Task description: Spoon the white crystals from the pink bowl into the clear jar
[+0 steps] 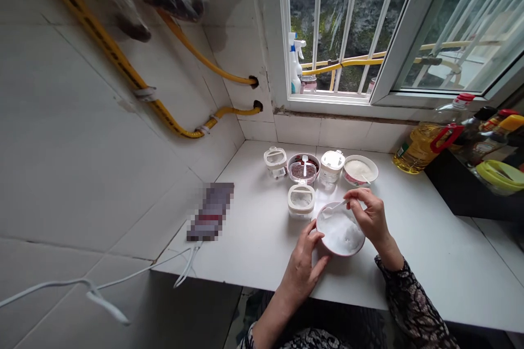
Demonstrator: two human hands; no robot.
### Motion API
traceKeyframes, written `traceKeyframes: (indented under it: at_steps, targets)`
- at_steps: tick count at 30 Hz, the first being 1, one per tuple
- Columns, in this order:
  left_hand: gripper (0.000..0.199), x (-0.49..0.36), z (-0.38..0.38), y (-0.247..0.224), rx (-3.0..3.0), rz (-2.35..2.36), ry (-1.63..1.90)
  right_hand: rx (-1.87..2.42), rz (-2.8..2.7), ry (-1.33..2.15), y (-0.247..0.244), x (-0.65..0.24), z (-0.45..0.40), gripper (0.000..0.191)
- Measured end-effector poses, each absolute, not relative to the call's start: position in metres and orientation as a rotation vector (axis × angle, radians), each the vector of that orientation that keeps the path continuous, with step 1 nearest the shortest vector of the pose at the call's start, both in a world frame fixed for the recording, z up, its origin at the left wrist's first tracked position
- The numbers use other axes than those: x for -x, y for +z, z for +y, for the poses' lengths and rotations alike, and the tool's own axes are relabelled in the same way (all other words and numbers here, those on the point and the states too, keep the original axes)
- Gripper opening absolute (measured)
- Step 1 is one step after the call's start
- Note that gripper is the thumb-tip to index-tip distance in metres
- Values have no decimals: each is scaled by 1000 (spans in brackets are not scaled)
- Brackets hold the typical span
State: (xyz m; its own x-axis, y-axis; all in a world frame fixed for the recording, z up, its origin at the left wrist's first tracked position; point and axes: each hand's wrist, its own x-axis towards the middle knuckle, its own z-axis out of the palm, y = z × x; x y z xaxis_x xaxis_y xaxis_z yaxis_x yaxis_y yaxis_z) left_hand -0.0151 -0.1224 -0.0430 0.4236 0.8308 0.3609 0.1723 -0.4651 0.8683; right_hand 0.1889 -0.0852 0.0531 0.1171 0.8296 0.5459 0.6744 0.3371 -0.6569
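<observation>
A bowl [343, 238] of white powder stands near the counter's front edge. My left hand [303, 260] is closed about the bowl's left side, its fingertips against the rim and its thumb lower down. Between the thumb and fingers of my right hand [368, 217] is a small white spoon [333, 209], its tip low over the powder at the far left of the bowl. Just behind the bowl sits a lidded clear jar [301, 202] with white contents.
Farther back stand a second lidded jar [275, 161], a bowl of dark contents [303, 168] with a white spoon on it, another jar [332, 166] and a bowl of pale grains [361, 169]. An oil bottle [421, 144] is at right. A pixelated object [210, 211] with a cable lies left.
</observation>
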Motion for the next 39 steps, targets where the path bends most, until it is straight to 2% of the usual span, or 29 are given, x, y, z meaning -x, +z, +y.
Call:
traceKeyframes:
  at_steps: [7,20,27,32,36,39]
  targets:
    - [43,15,-121,-46,-1901,841,1065,1418,-1836,365,42,-182,-82,20]
    - [41,15,-122,-45,-1917,848,1058,1501,-1350,749,51,-192,-82,17]
    - [44,16,-122,-43,-1944,851,1065,1371,-1144,858,51,-190,-77,15]
    - [45,15,-122,-45,-1934,835,1061,1244,-1242,604,52,-168,-77,15]
    - [43,15,-121,-46,-1927,828,1069,1133,-1733,120,51,-153,-76,20]
    - [42,16,-121,-45,-1948,842,1076,1023,-1948,-66,53,-153,-75,26]
